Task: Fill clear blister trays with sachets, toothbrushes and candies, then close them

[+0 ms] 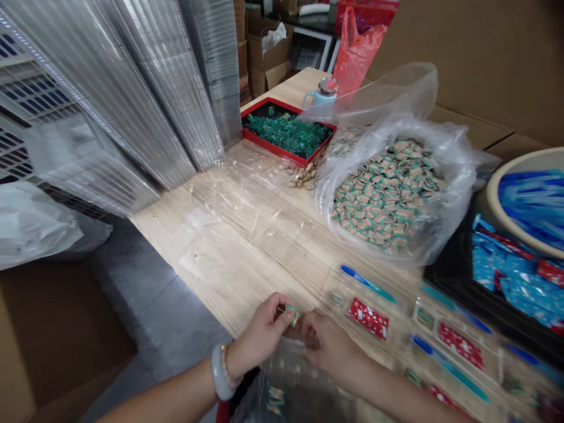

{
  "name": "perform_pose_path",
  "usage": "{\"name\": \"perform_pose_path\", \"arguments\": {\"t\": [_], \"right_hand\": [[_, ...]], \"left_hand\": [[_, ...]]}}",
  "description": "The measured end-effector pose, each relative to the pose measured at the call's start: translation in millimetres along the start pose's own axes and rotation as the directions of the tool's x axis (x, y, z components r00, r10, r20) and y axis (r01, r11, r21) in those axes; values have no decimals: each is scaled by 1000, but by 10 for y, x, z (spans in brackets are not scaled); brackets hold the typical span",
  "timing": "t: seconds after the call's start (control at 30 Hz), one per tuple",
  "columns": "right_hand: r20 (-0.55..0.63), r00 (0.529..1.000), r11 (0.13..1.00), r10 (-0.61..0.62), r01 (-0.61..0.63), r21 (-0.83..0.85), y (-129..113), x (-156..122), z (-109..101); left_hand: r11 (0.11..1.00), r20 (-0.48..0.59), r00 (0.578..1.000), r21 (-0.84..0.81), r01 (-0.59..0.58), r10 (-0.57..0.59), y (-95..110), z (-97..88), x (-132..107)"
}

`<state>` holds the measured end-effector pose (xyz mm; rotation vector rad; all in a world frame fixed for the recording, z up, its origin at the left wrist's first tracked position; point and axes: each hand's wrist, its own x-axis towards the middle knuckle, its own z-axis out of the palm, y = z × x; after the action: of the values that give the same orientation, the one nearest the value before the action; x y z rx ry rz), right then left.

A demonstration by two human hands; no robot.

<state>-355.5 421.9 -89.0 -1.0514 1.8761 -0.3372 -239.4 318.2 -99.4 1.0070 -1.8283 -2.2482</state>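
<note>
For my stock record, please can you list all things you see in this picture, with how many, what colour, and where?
pale wooden table: one, pale, centre
clear plastic bag: one, clear, right of centre, full of green-and-tan wrapped pieces
red tray: one, red, far end, holding green pieces
tan nuggets: small pile, tan, beside tray
flask: one, pale blue, behind tray
red plastic bag: one, red, behind flask
blue packets: many, blue, far right
red-and-white packets: at least three, red and white, right of hands
stacked plastic sheets: many, clear, left
cardboard box: several, brown, far end
left hand: one, pinching small wrapped piece, green and tan
right hand: one, beside left hand
</note>
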Motion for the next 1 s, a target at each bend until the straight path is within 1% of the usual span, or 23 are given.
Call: {"name": "perform_pose_path", "arguments": {"t": [0.07, 0.17, 0.27, 0.43, 0.53, 0.63, 0.77, 0.83, 1.0], "right_hand": [[-13, 1000, 1000, 1, -1, -3, 14, 0, -1], [-18, 1000, 1000, 7, -7, 4, 15, -5, -11], [34, 999, 1000, 5, -6, 21, -17, -1, -54], [117, 993, 1000, 12, -12, 4, -96, 10, -137], [112, 994, 1000, 13, -12, -3, -94, 14, -127], [93, 996, 1000, 9, -7, -16, -72, 17, -98], [97, 995, 999, 15, -10, -46, -100, 18, -110], [123, 992, 998, 33, -26, -60, -137, 22, -140], [240, 967, 997, 80, -72, -40, -180, 74, -204]], "left_hand": [[999, 25, 1000, 34, 3, -3, 19, -10, 5], [999, 67, 997, 11, 45, -45, 50, -24, 12], [996, 85, 993, -38, 85, -81, 83, -34, 9], [994, 102, 991, -55, 98, -92, 128, -32, -18], [997, 100, 993, -16, 71, -69, 153, -35, -22], [997, 91, 995, 70, 44, -50, 174, -48, -8], [990, 110, 992, 132, 47, -62, 170, -76, 24], [989, 136, 988, 136, 60, -79, 160, -89, 37], [986, 192, 975, 145, 84, -111, 188, -106, 44]]}}
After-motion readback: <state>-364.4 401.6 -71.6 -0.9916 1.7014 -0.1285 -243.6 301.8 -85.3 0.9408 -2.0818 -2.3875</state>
